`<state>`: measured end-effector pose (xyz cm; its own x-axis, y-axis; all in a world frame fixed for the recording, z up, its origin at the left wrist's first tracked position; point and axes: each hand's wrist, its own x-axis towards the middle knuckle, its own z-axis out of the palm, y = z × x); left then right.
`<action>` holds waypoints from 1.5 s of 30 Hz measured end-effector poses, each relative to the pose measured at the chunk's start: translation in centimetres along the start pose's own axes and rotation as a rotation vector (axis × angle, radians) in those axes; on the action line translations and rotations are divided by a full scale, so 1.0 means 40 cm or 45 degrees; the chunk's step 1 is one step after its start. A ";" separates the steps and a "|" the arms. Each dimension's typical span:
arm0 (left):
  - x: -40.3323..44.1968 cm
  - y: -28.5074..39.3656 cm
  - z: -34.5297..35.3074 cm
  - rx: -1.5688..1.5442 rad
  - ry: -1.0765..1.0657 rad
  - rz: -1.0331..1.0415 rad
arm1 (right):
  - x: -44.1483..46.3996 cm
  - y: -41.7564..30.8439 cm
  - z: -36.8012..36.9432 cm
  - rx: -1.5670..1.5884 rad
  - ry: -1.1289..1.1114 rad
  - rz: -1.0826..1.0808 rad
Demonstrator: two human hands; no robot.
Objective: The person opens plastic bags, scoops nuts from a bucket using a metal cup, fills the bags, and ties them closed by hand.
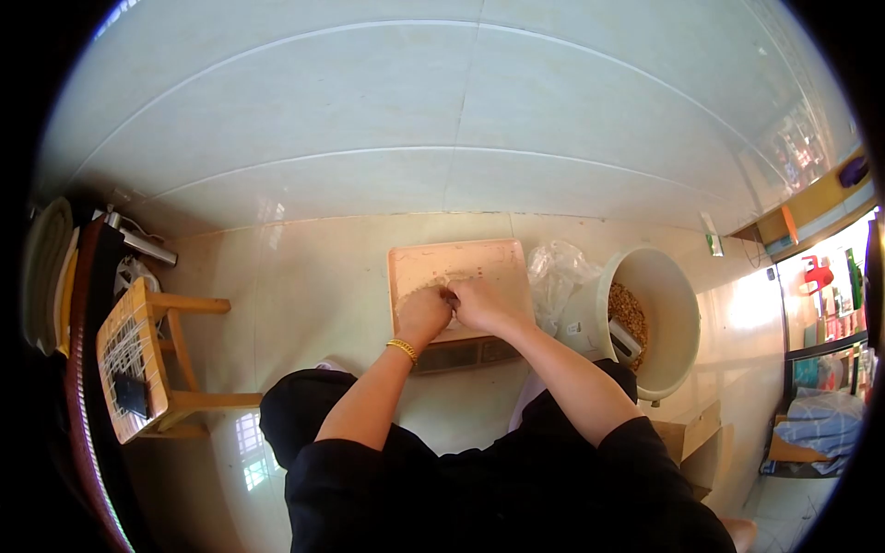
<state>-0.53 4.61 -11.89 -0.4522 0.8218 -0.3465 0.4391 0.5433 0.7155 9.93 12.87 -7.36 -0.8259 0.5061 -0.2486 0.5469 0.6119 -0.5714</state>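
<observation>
Left hand (427, 314), right hand (479, 305) close together; forearms (576, 382) angled inward.

Left of the tray (502, 260), a hand could pass over the floor (309, 304) as far as the wooden stool (160, 401). Off the tray's right edge, a plastic bag (557, 264), perhaps touching it, and then a bucket (674, 318) block low sideways reach.

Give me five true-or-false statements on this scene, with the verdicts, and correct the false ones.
1. A gold bracelet circles the left wrist. True.
2. A clear plastic bag lies between the tray and the bucket. True.
3. The bucket is empty. False: it holds brown, grain-like bits.
4. Both hands rest on the floor. False: the left hand and right hand are close together over the tray.
5. A dark, flat object lies on the wooden stool. True.
</observation>
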 end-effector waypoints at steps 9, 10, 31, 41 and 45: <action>0.109 -0.141 0.094 -0.231 -0.092 0.057 | 0.010 0.003 0.008 -0.042 -0.026 0.022; 0.110 -0.141 0.096 -0.092 -0.072 0.242 | 0.010 0.004 0.006 -0.041 -0.025 0.023; -0.039 0.066 -0.035 0.093 0.226 -0.038 | 0.004 -0.006 0.007 -0.033 0.111 0.002; 0.014 0.037 -0.018 -0.986 0.029 -0.403 | 0.008 -0.004 0.001 -0.008 0.070 0.022; -0.003 0.055 -0.027 -0.951 0.133 -0.409 | 0.007 -0.007 -0.003 -0.027 0.072 0.070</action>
<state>-0.36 5.51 -9.62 -0.5540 0.6051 -0.5717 -0.3404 0.4621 0.8189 9.56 12.90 -7.18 -0.7858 0.5724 -0.2342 0.5945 0.5947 -0.5412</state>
